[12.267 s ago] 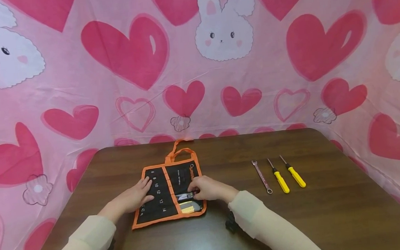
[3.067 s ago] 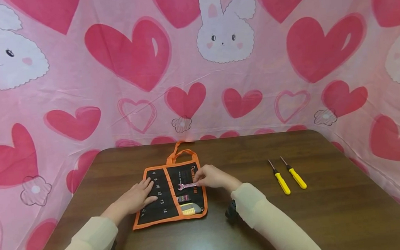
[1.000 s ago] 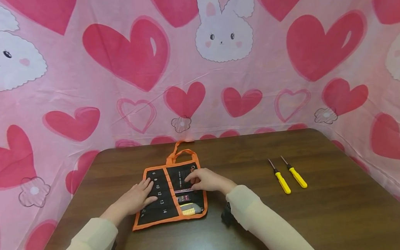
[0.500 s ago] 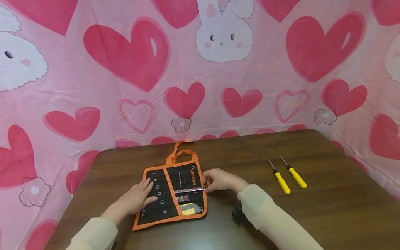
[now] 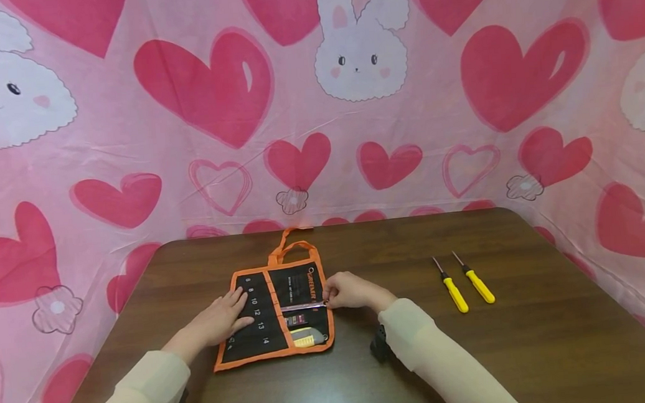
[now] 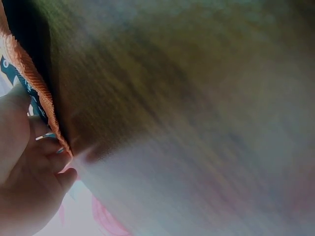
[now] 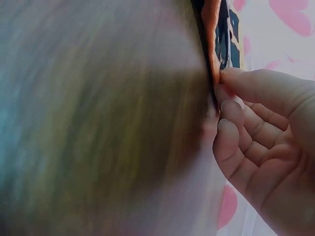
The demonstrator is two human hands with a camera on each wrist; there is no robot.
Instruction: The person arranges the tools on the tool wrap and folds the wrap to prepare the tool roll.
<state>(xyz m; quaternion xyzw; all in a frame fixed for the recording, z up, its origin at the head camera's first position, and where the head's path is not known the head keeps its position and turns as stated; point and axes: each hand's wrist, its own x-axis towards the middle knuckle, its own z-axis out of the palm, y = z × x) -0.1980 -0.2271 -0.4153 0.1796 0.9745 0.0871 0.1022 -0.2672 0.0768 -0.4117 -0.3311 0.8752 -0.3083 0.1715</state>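
A black tool pouch (image 5: 265, 349) with orange trim lies spread on the brown table, numbers printed on its left flap. My left hand (image 5: 221, 318) rests on that flap with fingers extended. A silver wrench (image 5: 302, 307) lies across the right half, its left end hidden in a pocket under the orange band. With thumb and fingertips, my right hand (image 5: 350, 290) pinches the wrench's right end at the pouch's right edge. Below the wrench sit a small dark item with a pink label (image 5: 296, 320) and a yellow-and-grey utility knife (image 5: 308, 337), both partly tucked in pockets.
Two screwdrivers with yellow handles, one nearer (image 5: 455, 293) and one farther right (image 5: 479, 285), lie on the table (image 5: 393, 246) to the right. Orange straps (image 5: 292, 247) extend from the pouch's far edge. A pink heart-patterned cloth (image 5: 294, 116) hangs behind the table.
Earlier the wrench lay beside the screwdrivers; my right hand brought it to the pouch and slid it into a pocket. Over the last half second hand and wrench shifted slightly left. My left hand stayed.
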